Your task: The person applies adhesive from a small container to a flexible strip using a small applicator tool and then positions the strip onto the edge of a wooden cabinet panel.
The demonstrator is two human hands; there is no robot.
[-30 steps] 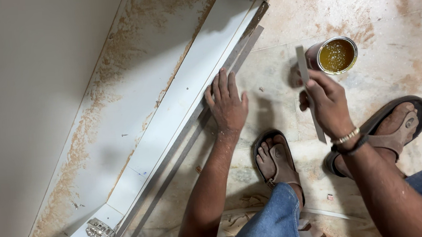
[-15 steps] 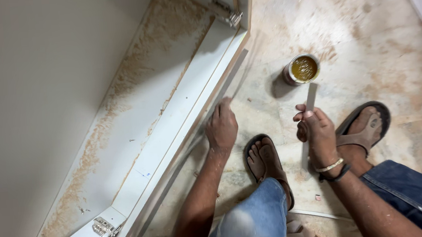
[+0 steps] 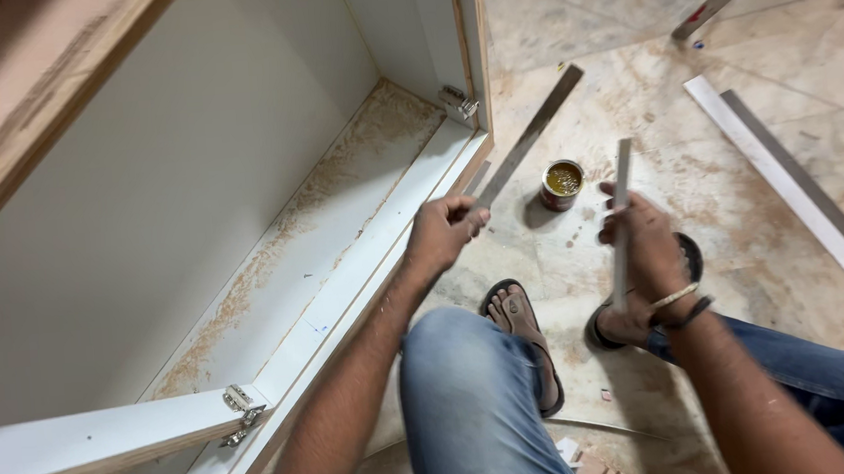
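My left hand [image 3: 444,231] grips the near end of a long grey laminate strip [image 3: 532,133] that slants up and away over the floor, beside the white front edge of the cabinet base [image 3: 383,245]. My right hand [image 3: 643,242] holds a second, narrow pale strip [image 3: 621,213] almost upright. A small open tin of yellowish glue [image 3: 562,184] stands on the floor between my two hands, just beyond them.
An open white cabinet [image 3: 237,181] with sawdust on its floor fills the left; its hinged door [image 3: 97,448] hangs at lower left. More strips [image 3: 800,197] lie on the tiled floor at right. My knees and sandalled feet [image 3: 519,325] are below.
My left hand left the cabinet edge and lifted a long grey strip. My right hand raised its strip upright. The view pulled back and up, showing the cabinet interior.
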